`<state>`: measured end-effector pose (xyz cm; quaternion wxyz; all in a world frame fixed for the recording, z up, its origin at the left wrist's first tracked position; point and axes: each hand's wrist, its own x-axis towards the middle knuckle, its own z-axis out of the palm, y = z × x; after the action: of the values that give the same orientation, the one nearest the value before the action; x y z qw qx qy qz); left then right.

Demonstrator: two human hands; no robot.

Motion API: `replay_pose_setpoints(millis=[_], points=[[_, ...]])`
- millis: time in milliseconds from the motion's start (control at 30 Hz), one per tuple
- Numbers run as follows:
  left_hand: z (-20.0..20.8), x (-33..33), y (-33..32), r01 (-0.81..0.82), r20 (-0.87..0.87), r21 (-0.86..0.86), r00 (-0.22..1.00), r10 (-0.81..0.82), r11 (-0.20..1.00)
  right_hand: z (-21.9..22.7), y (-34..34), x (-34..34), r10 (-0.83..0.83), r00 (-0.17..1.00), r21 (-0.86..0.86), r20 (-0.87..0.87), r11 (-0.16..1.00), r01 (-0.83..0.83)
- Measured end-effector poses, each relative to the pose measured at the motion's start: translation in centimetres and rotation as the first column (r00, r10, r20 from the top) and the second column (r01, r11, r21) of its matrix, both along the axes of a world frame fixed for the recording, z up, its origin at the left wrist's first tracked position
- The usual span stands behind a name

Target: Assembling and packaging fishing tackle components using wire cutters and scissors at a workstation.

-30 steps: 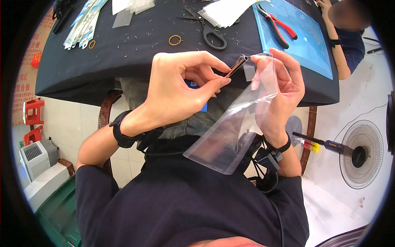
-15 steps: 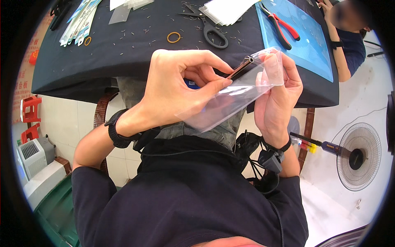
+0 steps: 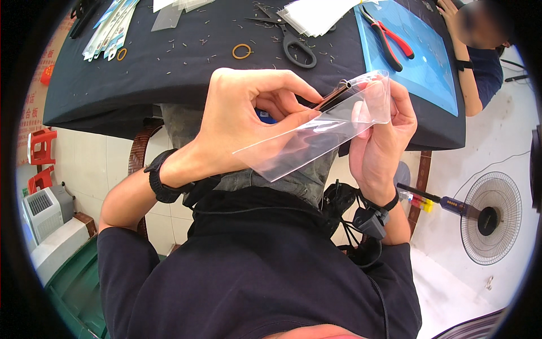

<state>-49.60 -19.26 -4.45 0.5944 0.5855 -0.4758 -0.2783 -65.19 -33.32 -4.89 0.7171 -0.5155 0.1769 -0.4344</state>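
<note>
My left hand (image 3: 240, 118) pinches a slim, shiny dark-brown piece (image 3: 334, 95) between thumb and fingertips; its far end looks rolled or tubular, and its exact kind is unclear. That end lies against a clear plastic sheet or sleeve (image 3: 288, 153), near its upper edge. The clear plastic is tilted, its lower corner hanging toward my lap and part of it overlapping my left fingers. My right hand (image 3: 384, 130) grips the plastic at its right end, with thumb and fingers closed on it. Whether the brown piece sits inside or outside the plastic, I cannot tell.
On the dark-clothed table lie black scissors (image 3: 297, 48), red-and-black pliers (image 3: 389, 45) on a blue folder (image 3: 429, 68), a yellow ring (image 3: 241, 51), white cards (image 3: 316, 17) and long packets (image 3: 113, 31). Another person's arm (image 3: 471, 85) rests at right. A fan (image 3: 491, 220) stands at right.
The clear plastic has tilted slightly, its left corner now more spread and visible. Both hands have shifted only a little and keep their grips.
</note>
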Motion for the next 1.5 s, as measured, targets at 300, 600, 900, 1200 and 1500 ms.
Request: replay_pose_setpoints(millis=[300, 600, 900, 1200, 1500], points=[[0.2, -0.1, 0.1, -0.003, -0.005, 0.03, 1.0, 0.003, 1.0, -0.3, 0.4, -0.3, -0.083, 0.996, -0.16, 0.017, 0.984, 0.084], [0.1, -0.2, 0.0, -0.035, 0.054, 0.011, 0.998, 0.034, 0.999, 0.1, 0.8, -0.2, -0.144, 0.988, -0.251, -0.059, 0.96, 0.125], [0.0, -0.2, -0.1, -0.041, 0.084, -0.002, 0.996, 0.041, 0.999, 0.5, 1.2, 0.2, -0.15, 0.986, -0.279, -0.072, 0.952, 0.125], [0.0, -0.1, -0.1, -0.039, 0.174, -0.017, 0.984, 0.042, 0.999, 1.0, 1.0, 0.4, -0.082, 0.991, -0.355, -0.104, 0.934, 0.04], [-0.1, 0.0, 0.2, -0.039, 0.224, -0.041, 0.973, 0.048, 0.998, 1.8, 1.3, 0.2, -0.136, 0.978, -0.431, -0.156, 0.901, 0.056]])
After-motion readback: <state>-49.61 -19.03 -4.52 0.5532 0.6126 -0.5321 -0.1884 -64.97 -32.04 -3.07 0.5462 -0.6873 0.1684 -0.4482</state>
